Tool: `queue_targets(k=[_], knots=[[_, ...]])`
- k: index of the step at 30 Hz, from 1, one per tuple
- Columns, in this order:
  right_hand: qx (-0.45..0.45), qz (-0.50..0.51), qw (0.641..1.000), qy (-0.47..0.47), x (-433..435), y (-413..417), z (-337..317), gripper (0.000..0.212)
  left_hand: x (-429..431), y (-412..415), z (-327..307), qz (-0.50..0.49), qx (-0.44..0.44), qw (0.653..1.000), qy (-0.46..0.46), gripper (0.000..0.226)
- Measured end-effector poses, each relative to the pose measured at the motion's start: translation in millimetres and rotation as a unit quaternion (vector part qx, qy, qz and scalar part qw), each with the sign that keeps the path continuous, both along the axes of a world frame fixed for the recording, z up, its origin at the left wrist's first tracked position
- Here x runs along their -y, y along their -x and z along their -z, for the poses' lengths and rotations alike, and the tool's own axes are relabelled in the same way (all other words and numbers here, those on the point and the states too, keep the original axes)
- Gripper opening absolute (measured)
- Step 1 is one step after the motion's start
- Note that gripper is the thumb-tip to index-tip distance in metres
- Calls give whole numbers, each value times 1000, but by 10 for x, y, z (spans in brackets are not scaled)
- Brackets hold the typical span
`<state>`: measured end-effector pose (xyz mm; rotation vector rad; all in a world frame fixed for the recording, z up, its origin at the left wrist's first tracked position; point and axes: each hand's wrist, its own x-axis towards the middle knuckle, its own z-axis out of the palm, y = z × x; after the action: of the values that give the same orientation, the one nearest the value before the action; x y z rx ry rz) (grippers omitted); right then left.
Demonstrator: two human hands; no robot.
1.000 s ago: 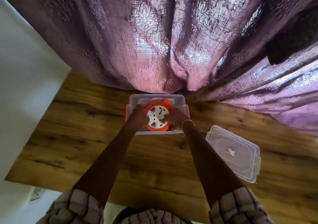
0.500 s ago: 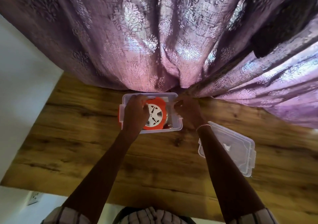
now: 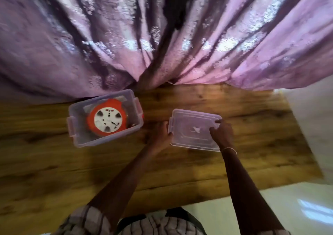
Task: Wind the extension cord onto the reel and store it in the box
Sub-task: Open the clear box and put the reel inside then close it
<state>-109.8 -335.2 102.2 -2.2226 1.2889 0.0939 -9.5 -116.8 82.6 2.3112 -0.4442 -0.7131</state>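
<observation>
On the wooden table (image 3: 180, 171), both hands' fingers (image 3: 219, 121) grip the lid (image 3: 191, 126).

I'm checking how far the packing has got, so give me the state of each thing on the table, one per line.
box: open, no lid on, reel inside.
reel: lying flat in the box, socket face up.
lid: off the box, on the table to its right.
left hand: at the lid's left edge.
right hand: on the lid's right side.

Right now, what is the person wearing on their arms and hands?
Both forearms are bare. Short plaid sleeves, pale with dark stripes, end above the elbows. A thin beaded bracelet circles the right wrist. The left hand and right hand show no gloves.
</observation>
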Motion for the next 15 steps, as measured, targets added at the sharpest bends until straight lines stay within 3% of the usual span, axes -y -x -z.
queue_targets(k=[3,10,15], knots=[[-4,12,1000,-8,150,311,149,51,146,67,143,-12,17,998,-60,41],[73,37,996,-22,240,472,194,34,295,180,28,-61,24,997,-37,26],[83,95,992,-28,357,343,69,27,151,79,-245,-119,41,991,42,24]])
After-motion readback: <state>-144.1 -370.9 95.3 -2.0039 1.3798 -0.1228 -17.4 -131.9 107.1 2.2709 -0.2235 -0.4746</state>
